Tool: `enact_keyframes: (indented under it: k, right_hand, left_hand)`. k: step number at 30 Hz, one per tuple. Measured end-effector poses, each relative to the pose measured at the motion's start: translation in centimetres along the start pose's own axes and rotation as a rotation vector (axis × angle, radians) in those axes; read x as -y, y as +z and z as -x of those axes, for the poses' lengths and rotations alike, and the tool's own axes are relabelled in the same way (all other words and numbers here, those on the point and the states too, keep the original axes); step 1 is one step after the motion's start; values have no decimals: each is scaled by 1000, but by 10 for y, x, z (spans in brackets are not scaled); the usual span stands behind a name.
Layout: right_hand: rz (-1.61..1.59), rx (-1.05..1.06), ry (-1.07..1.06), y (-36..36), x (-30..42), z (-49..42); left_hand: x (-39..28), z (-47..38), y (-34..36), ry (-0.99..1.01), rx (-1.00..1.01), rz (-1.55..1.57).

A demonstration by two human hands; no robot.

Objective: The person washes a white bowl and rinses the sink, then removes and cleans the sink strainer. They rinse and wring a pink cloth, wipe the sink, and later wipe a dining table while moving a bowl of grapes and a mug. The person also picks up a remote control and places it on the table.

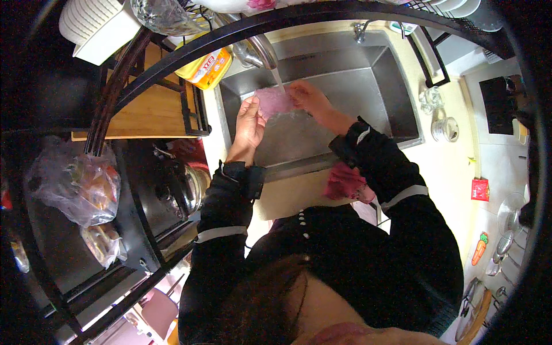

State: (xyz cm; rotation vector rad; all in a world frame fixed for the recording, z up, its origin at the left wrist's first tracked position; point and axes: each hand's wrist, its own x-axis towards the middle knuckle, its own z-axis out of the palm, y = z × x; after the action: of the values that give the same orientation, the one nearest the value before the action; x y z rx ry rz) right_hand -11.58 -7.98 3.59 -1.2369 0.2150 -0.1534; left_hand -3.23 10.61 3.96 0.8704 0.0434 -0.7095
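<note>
Water runs from a metal faucet (264,51) onto a thin pink cloth (274,102) held over the stainless steel sink (353,90). My left hand (250,123) grips the cloth's left end between thumb and fingers. At its other end, my right hand (309,100) has its fingers closed on the cloth, just right of the water stream. A darker pink cloth (345,183) lies over the counter's front edge, below my right forearm.
A yellow detergent bottle (207,64) stands left of the faucet. Glass jars (445,129) sit on the counter right of the sink. A black rack bar (302,16) curves above the sink's far side. Bagged food (82,185) rests on the dark shelf at left.
</note>
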Motion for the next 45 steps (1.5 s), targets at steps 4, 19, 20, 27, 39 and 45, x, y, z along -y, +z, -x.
enact_keyframes:
  k: [4, 19, 20, 27, 39, 45]
  right_hand:
    - [-57, 32, 139, -2, -11, -3]
    - [112, -296, 226, -55, -7, 31]
    - [148, -254, 257, -55, -8, 33]
    - [-870, 7, 350, 4, -20, 36]
    - [-543, 25, 241, 25, -61, -60]
    - [537, -46, 135, 6, -28, -29]
  left_hand:
    - [-3, 4, 9, -22, -12, 22]
    - [40, -40, 52, -208, -47, -111]
    - [42, -42, 55, -212, -100, -126]
    - [37, -45, 58, -309, -23, -513]
    - [-29, -41, 15, 138, -168, -902]
    - [-37, -83, 26, -30, 69, -938]
